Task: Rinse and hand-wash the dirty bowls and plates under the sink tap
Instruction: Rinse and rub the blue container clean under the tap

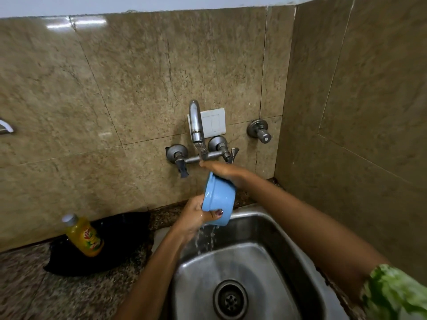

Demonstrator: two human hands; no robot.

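A home kitchen's washing-up corner: a steel sink [261,229] at five o'clock set into a speckled granite counter [27,287], a wall-mounted tap [196,121] at centre on brown stone tiles [129,72], a dish-soap bottle [84,235] at eight o'clock.

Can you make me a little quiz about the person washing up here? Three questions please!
1. True or false: water is running from the tap.
2. What colour is the bowl? A) red B) blue C) white
3. Fill in: the yellow bottle stands on the counter to the ____ of the sink.

Key: 1 true, and it spills off the bowl into the sink. 2 B; the left hand holds its lower rim, the right hand its upper side. 3 left.
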